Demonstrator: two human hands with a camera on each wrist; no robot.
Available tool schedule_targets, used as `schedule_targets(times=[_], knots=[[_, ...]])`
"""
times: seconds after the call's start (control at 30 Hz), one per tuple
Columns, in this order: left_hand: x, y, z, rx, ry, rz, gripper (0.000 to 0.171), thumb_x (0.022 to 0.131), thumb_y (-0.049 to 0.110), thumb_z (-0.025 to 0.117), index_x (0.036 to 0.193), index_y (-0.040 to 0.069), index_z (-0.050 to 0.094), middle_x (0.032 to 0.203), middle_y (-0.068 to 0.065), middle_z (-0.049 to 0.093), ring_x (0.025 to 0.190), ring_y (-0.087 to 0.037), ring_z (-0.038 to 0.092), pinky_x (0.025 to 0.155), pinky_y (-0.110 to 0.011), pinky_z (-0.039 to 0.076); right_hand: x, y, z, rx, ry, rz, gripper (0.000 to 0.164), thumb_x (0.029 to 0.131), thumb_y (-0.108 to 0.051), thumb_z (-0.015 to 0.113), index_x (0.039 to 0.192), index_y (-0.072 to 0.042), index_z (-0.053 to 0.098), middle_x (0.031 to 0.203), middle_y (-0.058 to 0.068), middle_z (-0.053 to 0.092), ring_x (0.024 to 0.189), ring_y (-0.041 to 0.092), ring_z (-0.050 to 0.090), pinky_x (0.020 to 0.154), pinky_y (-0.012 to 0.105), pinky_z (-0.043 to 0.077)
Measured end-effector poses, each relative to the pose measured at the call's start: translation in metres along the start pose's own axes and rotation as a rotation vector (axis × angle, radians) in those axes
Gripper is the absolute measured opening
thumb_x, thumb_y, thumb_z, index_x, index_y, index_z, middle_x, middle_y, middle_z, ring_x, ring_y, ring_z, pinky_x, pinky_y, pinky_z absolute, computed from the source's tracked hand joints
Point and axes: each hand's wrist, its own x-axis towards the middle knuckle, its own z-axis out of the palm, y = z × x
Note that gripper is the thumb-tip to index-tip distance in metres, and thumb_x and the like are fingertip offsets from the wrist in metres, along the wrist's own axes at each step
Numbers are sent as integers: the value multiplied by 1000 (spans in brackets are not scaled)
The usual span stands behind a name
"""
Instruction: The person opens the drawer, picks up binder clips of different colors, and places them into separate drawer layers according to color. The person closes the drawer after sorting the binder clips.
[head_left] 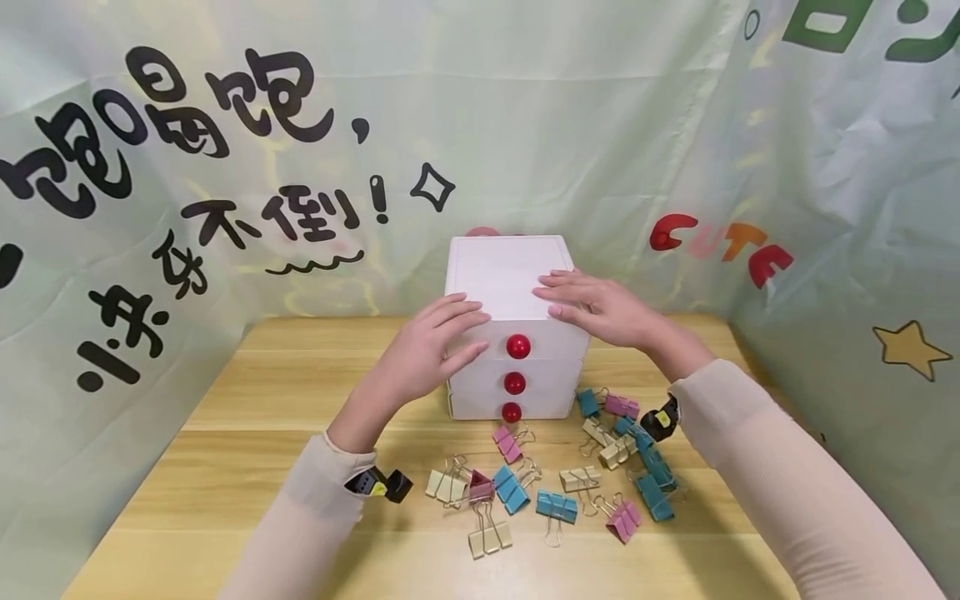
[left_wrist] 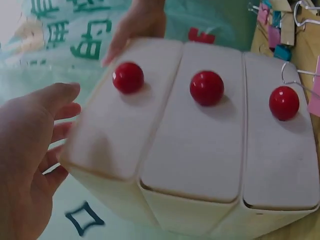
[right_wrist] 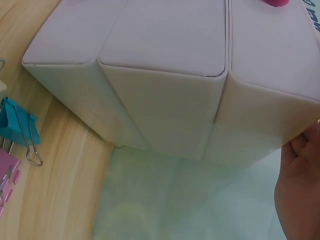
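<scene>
A white three-drawer box (head_left: 506, 271) with a round red knob (head_left: 518, 347) on each drawer stands toward the back of the table. My left hand (head_left: 431, 350) is at the box's upper left front edge, fingers extended and slightly bent. In the left wrist view the left hand (left_wrist: 30, 150) lies beside the top drawer's corner. Over the top's right side my right hand (head_left: 600, 308) has its fingers laid out flat. The right wrist view catches the right hand (right_wrist: 302, 185) at the box's upper edge, its fingertips mostly hidden. All drawers are closed.
Binder clips in blue, pink and cream lie scattered in front of the box, among them a blue clip (head_left: 557, 506) and a cream clip (head_left: 490, 540). More clips, one a pink clip (head_left: 622, 406), lie by its right side. A printed cloth (head_left: 525, 150) hangs behind the wooden table (head_left: 247, 467).
</scene>
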Motion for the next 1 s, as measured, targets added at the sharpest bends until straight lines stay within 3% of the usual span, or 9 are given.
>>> schedule_targets(times=[0.17,0.33,0.5,0.73,0.87,1.0], knots=[[4,17,-7,22,52,186,36,89,26,72,119,6,69,122,-10,65,119,-25,55,109,-33,38,1,0,-3,17,-17,-4,48,99,-42,53,143,-20,53,152,2,41,143,26,29,115,56,19],[9,29,-4,36,15,289,34,87,22,76,116,6,70,118,-8,66,112,-22,59,104,-30,43,1,0,-7,26,-25,20,50,98,-44,56,141,-21,54,152,0,41,143,24,30,114,57,22],[11,33,8,113,-37,327,34,88,23,75,118,7,69,118,-6,67,113,-22,59,105,-29,41,-1,-4,-8,-30,-15,21,50,96,-47,58,140,-23,56,150,-2,44,141,22,34,112,55,27],[13,39,19,286,-93,352,35,90,20,72,122,8,67,122,-5,64,116,-21,57,104,-29,42,-5,-5,-3,-109,40,-19,49,94,-44,62,137,-20,59,145,4,50,133,28,45,103,54,40],[17,40,23,369,-96,382,30,92,9,68,122,7,67,121,-6,64,115,-22,56,102,-29,44,-4,-6,-4,-99,45,-28,47,96,-42,60,137,-19,59,145,4,50,134,27,45,104,53,40],[20,39,26,393,-82,405,25,92,2,66,117,6,68,118,-7,64,112,-22,57,99,-28,47,-1,-6,-8,-51,17,-7,44,98,-41,58,136,-18,60,144,3,51,135,26,43,108,52,36]])
